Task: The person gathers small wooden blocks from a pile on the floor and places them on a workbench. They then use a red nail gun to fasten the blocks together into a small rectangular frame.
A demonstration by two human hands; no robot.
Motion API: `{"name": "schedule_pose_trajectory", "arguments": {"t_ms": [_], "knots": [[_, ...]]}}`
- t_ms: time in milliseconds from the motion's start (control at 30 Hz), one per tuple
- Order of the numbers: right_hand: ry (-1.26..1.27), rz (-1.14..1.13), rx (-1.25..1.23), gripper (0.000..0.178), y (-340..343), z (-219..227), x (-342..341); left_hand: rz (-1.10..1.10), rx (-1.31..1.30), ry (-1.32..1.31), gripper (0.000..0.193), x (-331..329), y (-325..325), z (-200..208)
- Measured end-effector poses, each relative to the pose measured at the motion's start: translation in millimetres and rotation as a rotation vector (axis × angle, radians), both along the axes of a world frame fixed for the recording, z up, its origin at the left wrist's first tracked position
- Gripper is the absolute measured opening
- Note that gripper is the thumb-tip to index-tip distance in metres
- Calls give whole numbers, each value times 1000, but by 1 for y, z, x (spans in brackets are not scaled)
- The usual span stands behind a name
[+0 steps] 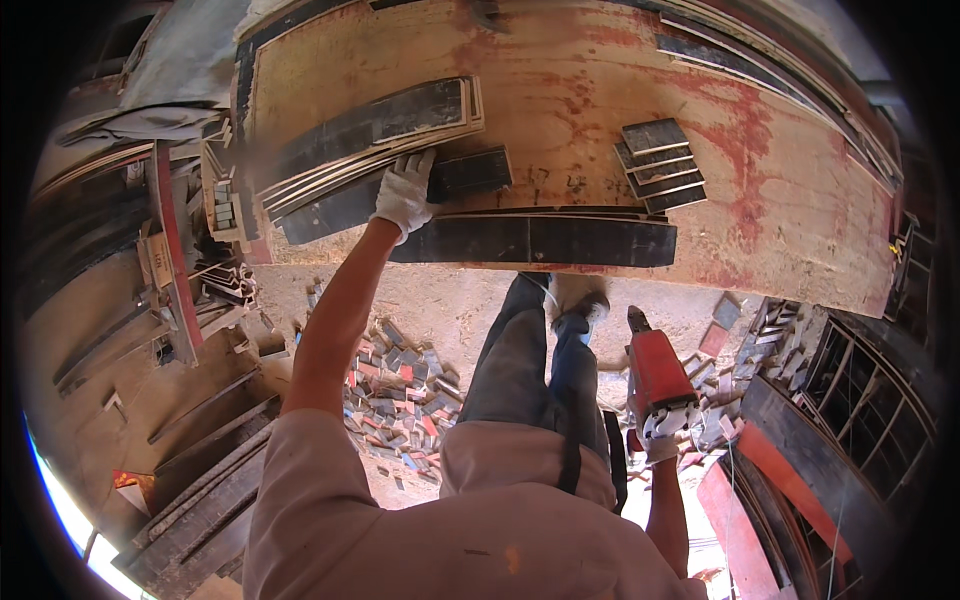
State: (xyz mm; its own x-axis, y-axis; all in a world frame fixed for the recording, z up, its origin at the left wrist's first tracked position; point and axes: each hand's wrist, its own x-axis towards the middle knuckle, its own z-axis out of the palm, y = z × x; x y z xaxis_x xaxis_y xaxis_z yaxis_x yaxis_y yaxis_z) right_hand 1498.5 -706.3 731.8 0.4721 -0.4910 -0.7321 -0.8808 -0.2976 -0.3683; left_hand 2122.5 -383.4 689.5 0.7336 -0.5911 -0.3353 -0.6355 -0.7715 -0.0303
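Observation:
My left hand [405,195], in a white glove, lies over dark-faced board strips on the table, its fingers stretched out and spread across them. Under and beside it is a dark strip [472,174]. Several more strips are fanned in a stack [375,122] just beyond. Nearer the front edge lies a long dark strip [590,240]. Low at my right side, my right hand [668,418], also gloved, is closed round a red power tool [658,368] with a dark nose pointing forward. Its grip is partly hidden by the hand.
The plywood table [560,110] has red stains. Short dark blocks [660,165] are stacked at its right, and long strips [770,75] line the far edge. Offcuts [405,385] litter the floor. Panels lean at right [790,460], and boards lie at lower left [210,500].

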Motion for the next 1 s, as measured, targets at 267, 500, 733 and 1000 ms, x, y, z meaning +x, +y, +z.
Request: {"name": "schedule_pose_trajectory", "arguments": {"t_ms": [267,500,733,1000], "knots": [[-23,8,9,41,11,-11,20,-126,167,-66,106,10,-4,-10],[-13,-1,-3,39,18,-11,18,-167,122,-202,89,9,37,0],[-21,-7,-11,37,21,-10,15,-471,17,-412,65,8,39,-16],[-83,-22,11,35,31,-17,32,-304,-75,-285,65,-9,14,-8]]}}
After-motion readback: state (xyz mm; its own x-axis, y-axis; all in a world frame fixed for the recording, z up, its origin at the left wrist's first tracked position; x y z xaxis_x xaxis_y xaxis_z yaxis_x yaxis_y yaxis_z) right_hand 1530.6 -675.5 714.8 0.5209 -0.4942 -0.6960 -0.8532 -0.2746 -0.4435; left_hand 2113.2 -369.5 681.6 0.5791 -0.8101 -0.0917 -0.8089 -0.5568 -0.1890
